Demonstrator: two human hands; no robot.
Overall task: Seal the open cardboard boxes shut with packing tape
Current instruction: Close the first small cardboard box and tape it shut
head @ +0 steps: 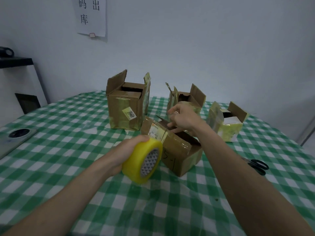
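Note:
My left hand (pixel 126 153) grips a yellow roll of packing tape (pixel 142 161) just above the table, left of the nearest cardboard box (pixel 179 150). That box sits at the centre with its top partly open. My right hand (pixel 183 118) hovers over the box's far flap, fingers spread and relaxed, holding nothing that I can see. Three more open boxes stand behind: a tall one (pixel 127 106) at the back left, a smaller one (pixel 189 99) behind my right hand, and one with a white insert (pixel 226 121) at the right.
A green-and-white checked cloth (pixel 85 133) covers the table. Black scissors (pixel 259 166) lie at the right, past my right forearm. A grey device (pixel 15 138) lies at the table's left edge. A white wall with a paper notice (pixel 91 16) stands behind.

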